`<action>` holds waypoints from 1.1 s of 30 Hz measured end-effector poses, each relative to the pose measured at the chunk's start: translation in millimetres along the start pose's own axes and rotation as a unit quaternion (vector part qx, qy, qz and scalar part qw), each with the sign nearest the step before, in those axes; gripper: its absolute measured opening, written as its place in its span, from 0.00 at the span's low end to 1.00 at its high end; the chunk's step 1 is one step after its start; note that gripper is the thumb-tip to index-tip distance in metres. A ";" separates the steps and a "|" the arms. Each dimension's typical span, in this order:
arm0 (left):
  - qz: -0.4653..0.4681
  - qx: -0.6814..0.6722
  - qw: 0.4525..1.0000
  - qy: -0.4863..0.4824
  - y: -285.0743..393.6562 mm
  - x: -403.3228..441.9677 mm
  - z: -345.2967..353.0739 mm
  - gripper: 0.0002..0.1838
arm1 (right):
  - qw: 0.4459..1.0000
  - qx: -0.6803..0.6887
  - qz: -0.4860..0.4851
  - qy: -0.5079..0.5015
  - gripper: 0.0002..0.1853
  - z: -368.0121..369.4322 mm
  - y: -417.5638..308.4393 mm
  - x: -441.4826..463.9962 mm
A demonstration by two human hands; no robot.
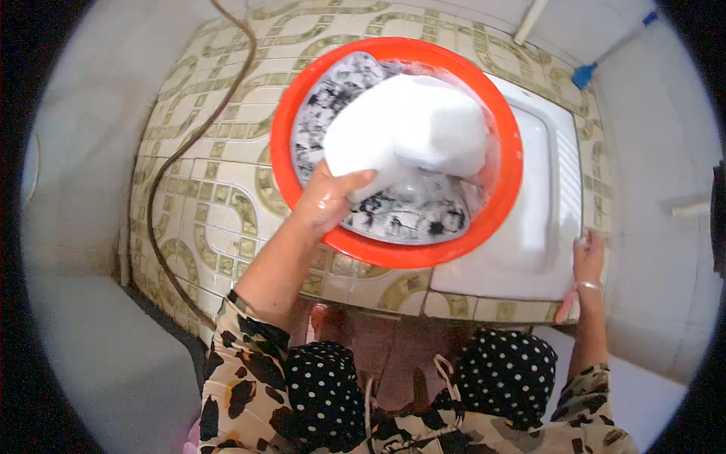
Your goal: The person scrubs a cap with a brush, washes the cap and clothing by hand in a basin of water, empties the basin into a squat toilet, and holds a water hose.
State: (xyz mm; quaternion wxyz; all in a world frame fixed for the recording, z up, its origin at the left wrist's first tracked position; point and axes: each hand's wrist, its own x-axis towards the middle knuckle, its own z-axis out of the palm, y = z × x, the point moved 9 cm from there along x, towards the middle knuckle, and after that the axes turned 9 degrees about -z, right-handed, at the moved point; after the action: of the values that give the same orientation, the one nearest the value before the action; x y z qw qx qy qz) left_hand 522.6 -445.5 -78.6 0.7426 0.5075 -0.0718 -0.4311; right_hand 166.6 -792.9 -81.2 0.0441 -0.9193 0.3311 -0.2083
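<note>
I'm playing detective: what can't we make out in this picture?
All in the head view:
Left hand: most fingers, hidden by the white thing.
What the white thing is: too bright to tell.
Basin: part of the inside, behind the white thing.
Pink thing: one end, behind the right hand.
Hose: one end, cut off by the top edge.

Bright, fairly even light, washed-out glare on the white item [393, 125], strong fisheye bending, dark grainy corners
</note>
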 end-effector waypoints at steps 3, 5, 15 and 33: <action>-0.018 -0.085 0.996 0.026 -8.0 6.3 -8.0 0.25 | 0.960 -0.213 0.092 -0.154 0.20 19.3 60.1 -77.0; -0.045 -0.161 0.985 0.036 -13.8 8.3 -24.0 0.26 | 0.932 -0.192 0.212 -0.221 0.21 38.9 87.4 -116.4; -0.016 -0.248 0.967 0.064 -13.6 -4.6 -38.0 0.25 | 0.977 0.134 0.163 -0.009 0.15 30.3 53.6 -50.9; -0.014 -0.300 0.952 0.056 -15.5 4.2 -50.1 0.24 | 0.759 0.405 0.216 -0.462 0.10 135.4 -236.4 121.9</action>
State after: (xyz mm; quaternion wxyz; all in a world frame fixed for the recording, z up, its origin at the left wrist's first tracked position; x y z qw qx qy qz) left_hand 543.7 -415.5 -116.4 0.8573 0.2860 0.1095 -0.4139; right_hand 446.6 -693.4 -109.4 0.6041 -0.7040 0.3454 0.1417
